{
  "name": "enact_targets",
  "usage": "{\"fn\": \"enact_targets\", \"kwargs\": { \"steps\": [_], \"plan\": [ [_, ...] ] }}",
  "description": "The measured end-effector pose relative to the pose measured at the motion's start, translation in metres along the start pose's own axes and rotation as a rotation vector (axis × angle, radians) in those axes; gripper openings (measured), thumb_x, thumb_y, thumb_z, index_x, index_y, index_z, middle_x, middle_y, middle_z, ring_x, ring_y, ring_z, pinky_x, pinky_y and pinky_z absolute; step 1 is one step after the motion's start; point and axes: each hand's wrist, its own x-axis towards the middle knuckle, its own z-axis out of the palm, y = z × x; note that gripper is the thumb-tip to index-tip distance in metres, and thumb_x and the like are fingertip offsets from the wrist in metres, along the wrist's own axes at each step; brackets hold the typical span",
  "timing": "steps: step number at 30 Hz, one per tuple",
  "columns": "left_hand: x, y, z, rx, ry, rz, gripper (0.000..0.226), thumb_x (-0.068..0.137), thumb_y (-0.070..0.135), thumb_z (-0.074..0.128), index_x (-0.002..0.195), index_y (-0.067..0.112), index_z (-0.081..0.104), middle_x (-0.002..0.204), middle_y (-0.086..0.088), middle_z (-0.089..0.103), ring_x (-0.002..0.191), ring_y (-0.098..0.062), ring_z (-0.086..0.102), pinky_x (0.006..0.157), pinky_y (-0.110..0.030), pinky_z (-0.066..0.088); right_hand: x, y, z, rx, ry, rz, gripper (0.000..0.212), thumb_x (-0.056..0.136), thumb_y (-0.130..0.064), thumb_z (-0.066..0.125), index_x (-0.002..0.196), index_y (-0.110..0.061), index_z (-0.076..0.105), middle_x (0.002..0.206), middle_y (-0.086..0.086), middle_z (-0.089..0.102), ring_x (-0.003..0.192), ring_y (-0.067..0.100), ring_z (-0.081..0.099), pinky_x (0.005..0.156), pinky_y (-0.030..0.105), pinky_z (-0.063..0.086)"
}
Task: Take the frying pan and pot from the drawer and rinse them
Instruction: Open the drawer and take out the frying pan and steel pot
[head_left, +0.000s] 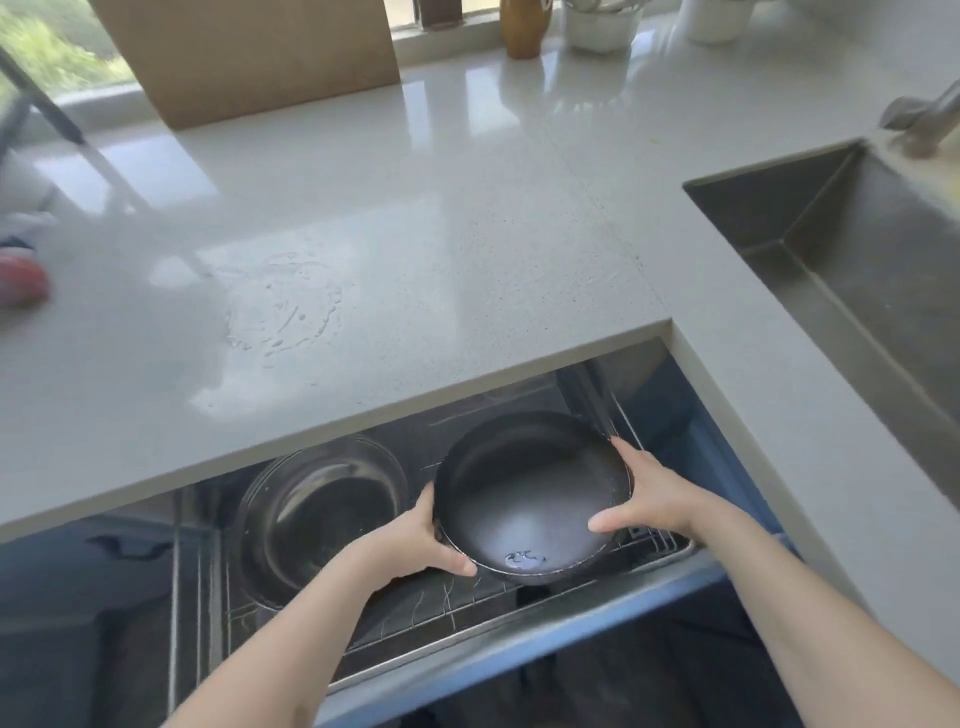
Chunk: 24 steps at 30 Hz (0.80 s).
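A black frying pan (524, 493) is held over the open drawer (519, 623) below the counter edge. My left hand (415, 540) grips its near-left rim. On the right rim, my right hand (644, 493) has its thumb inside and its fingers along the edge. A few water drops lie in the pan's near side. Its handle is not visible. To the left of the pan, a steel pot (322, 509) under a glass lid sits on the drawer's wire rack.
A pale stone counter (415, 208) has a wet patch (280, 306) left of centre. The steel sink (857, 249) and tap (924, 114) are at the right. A brown board (249, 57), a bottle and white cups stand at the back. A red object (21, 283) lies at the far left.
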Motion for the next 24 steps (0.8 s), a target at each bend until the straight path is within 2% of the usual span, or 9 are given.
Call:
{"fn": "enact_targets", "kwargs": {
  "steps": [4,10,14,16,18,19,21,22,24],
  "plan": [
    [-0.033,0.002,-0.007,0.09,-0.026,0.023,0.137,0.044,0.035,0.099,0.15,0.042,0.013,0.139,0.015,0.052,0.131,-0.009,0.048,0.114,-0.04,0.036,-0.041,-0.001,0.014,0.02,0.002,-0.058,0.134,0.054,-0.047,0.088,0.155,-0.035,0.001,0.16,-0.013,0.006,0.147,0.016,0.016,0.106,0.033,0.028],
    [-0.081,0.02,-0.003,0.187,-0.081,0.02,0.132,0.047,0.029,0.096,0.151,0.041,0.015,0.134,0.017,0.057,0.13,-0.008,0.048,0.116,-0.037,0.032,-0.095,0.008,0.033,0.067,0.025,-0.064,0.137,0.053,-0.044,0.088,0.155,-0.036,-0.003,0.161,-0.013,0.003,0.149,0.011,0.004,0.118,0.038,0.016],
    [-0.102,0.045,0.004,0.241,-0.081,0.073,0.12,0.059,0.027,0.093,0.151,0.038,0.016,0.132,0.019,0.055,0.125,-0.004,0.049,0.112,-0.03,0.037,-0.123,0.015,0.028,0.081,0.069,-0.085,0.136,0.039,-0.054,0.093,0.148,-0.054,0.01,0.154,-0.018,0.022,0.142,0.013,0.033,0.115,0.045,0.032],
    [-0.109,0.067,0.007,0.252,-0.065,0.154,0.106,0.068,0.022,0.089,0.145,0.04,0.019,0.128,0.024,0.052,0.116,0.004,0.049,0.096,-0.013,0.04,-0.134,0.012,0.013,0.082,0.111,-0.142,0.118,0.044,-0.046,0.094,0.136,-0.063,0.021,0.141,-0.022,0.034,0.132,0.008,0.044,0.11,0.043,0.039],
    [-0.111,0.089,0.008,0.256,-0.024,0.257,0.105,0.07,0.022,0.088,0.145,0.04,0.017,0.128,0.023,0.05,0.109,0.004,0.051,0.089,-0.013,0.041,-0.144,0.0,-0.01,0.087,0.154,-0.182,0.114,0.047,-0.036,0.093,0.129,-0.071,0.021,0.14,-0.024,0.035,0.129,0.005,0.045,0.11,0.038,0.04],
    [-0.11,0.1,0.007,0.256,0.004,0.309,0.109,0.068,0.024,0.089,0.147,0.04,0.016,0.129,0.022,0.051,0.109,0.001,0.054,0.093,-0.017,0.043,-0.145,-0.006,-0.023,0.074,0.188,-0.207,0.119,0.045,-0.036,0.094,0.132,-0.071,0.02,0.142,-0.022,0.035,0.13,0.005,0.044,0.11,0.038,0.039],
    [-0.102,0.122,-0.003,0.227,0.055,0.412,0.112,0.065,0.025,0.089,0.148,0.043,0.015,0.13,0.021,0.054,0.114,-0.001,0.056,0.1,-0.027,0.044,-0.139,-0.02,-0.05,0.046,0.256,-0.259,0.135,0.041,-0.036,0.096,0.148,-0.054,0.014,0.149,-0.019,0.032,0.134,0.006,0.04,0.113,0.035,0.036],
    [-0.097,0.133,-0.01,0.206,0.081,0.447,0.11,0.065,0.022,0.088,0.146,0.044,0.016,0.129,0.02,0.056,0.112,-0.002,0.058,0.099,-0.027,0.045,-0.133,-0.031,-0.064,0.045,0.273,-0.275,0.139,0.043,-0.032,0.096,0.152,-0.045,0.011,0.15,-0.018,0.029,0.134,0.007,0.04,0.112,0.027,0.036],
    [-0.085,0.157,-0.025,0.194,0.14,0.484,0.107,0.067,0.017,0.086,0.14,0.05,0.016,0.112,0.008,0.068,0.092,-0.008,0.064,0.088,-0.024,0.05,-0.116,-0.053,-0.089,0.055,0.297,-0.317,0.137,0.05,-0.018,0.096,0.154,-0.036,0.009,0.145,-0.017,0.027,0.127,0.007,0.044,0.095,0.005,0.039]
  ]
}}
